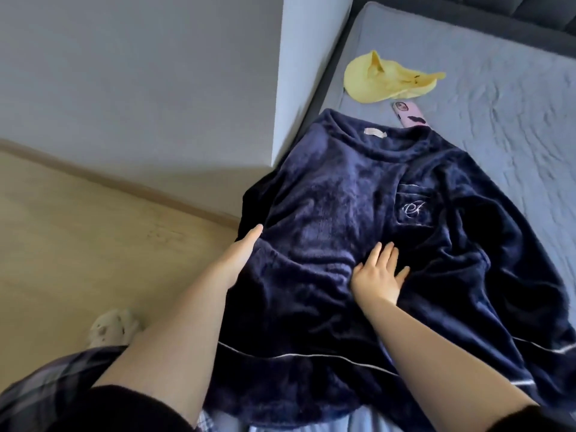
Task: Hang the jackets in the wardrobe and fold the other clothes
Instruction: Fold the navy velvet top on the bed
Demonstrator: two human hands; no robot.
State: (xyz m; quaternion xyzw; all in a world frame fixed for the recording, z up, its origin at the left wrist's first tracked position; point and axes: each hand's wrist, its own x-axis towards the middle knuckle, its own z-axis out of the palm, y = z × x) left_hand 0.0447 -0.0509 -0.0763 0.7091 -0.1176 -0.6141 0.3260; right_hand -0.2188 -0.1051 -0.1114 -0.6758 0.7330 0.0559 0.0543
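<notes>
- The top (358, 244), a navy fleece pullover with a chest pocket and white piping at the hem, lies front-up on the bed (498, 88), its collar pointing away from the person and its hem nearest them.
- The top's left edge hangs just past the bed's side, beside the wall corner.
- The left hand (244, 249) lies along the top's left edge, fingers straight and touching the fleece; whether the thumb is tucked under the fabric cannot be told.
- The right hand (378, 272) rests flat on the middle of the top, fingers spread, pressing and gripping nothing.
- Beyond the top's collar lie a phone (410, 115), just touching or slipped under the collar's edge, and farther off a yellow cloth (383, 79).
- Step in hand, as I judge it: smoothing the top flat before folding; no fold is made yet.
- The next move likely calls for the left hand to take the left side and sleeve and bring them across the middle, while the right hand holds the body in place.
- The thick fleece looks bulky and may spring back, so each fold will want pressing down.
</notes>
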